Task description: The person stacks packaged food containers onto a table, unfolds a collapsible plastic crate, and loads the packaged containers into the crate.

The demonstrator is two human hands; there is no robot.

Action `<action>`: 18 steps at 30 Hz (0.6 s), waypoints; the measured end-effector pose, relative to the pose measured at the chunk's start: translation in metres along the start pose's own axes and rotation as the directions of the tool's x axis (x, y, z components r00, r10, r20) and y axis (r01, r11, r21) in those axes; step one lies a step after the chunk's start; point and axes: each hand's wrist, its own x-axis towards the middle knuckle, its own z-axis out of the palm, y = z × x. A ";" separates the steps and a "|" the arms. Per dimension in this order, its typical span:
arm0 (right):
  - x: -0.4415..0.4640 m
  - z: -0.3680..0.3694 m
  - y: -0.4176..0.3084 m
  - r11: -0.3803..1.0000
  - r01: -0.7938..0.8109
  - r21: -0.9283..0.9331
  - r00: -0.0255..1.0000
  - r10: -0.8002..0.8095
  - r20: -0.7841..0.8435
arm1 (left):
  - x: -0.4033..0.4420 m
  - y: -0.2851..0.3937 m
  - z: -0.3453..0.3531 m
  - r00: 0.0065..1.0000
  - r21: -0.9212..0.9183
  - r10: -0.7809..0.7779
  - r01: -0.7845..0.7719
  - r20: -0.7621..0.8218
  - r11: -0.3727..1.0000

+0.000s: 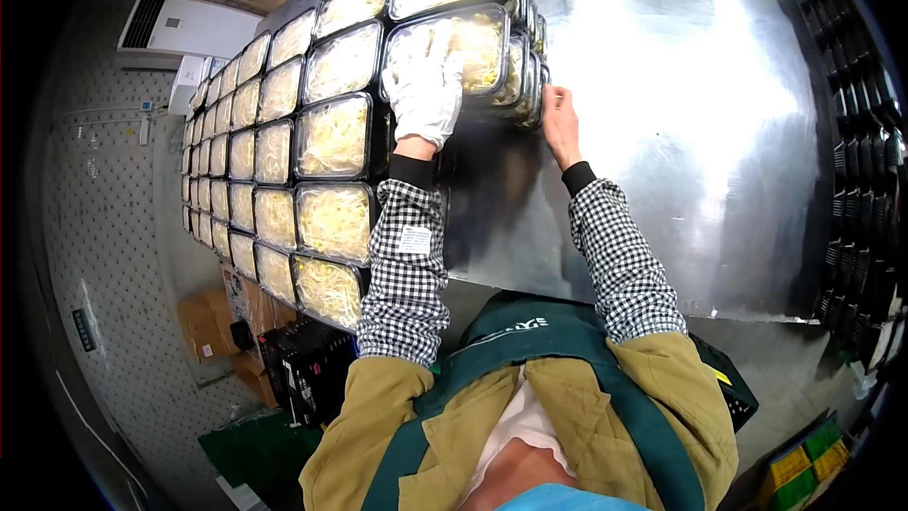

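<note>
My left hand (426, 85), in a white glove, lies over the top of a wrapped black tray of bean sprouts (480, 49) on a stack; its fingertips are hard to make out against the pale sprouts. Bare and with bent fingers, my right hand (560, 118) is at the right side of that stack, by the edges of the lower trays (527, 95). Nothing shows inside its fingers. Rows of similar stacked trays (333, 135) stand to the left and behind.
The steel table (643, 218) extends right of the stacks, with its front edge near my body. Stacked black trays (856, 161) line the far right. Cardboard boxes (206, 324) and a black crate (307, 364) are below left, and a dark crate (728, 383) is below right.
</note>
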 end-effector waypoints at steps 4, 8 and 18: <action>0.001 0.008 0.004 0.979 0.185 -0.085 0.983 -0.184 0.019 | 0.002 0.001 0.000 1.000 -0.003 0.018 -0.018 -0.024 1.000; 0.015 0.023 0.009 0.977 0.202 -0.071 0.976 -0.207 -0.071 | -0.001 0.017 -0.006 0.997 0.153 -0.069 0.063 0.034 0.986; 0.004 -0.018 -0.002 0.983 -0.140 0.117 0.979 0.119 0.167 | 0.007 -0.002 0.001 1.000 0.037 -0.003 0.003 -0.012 0.999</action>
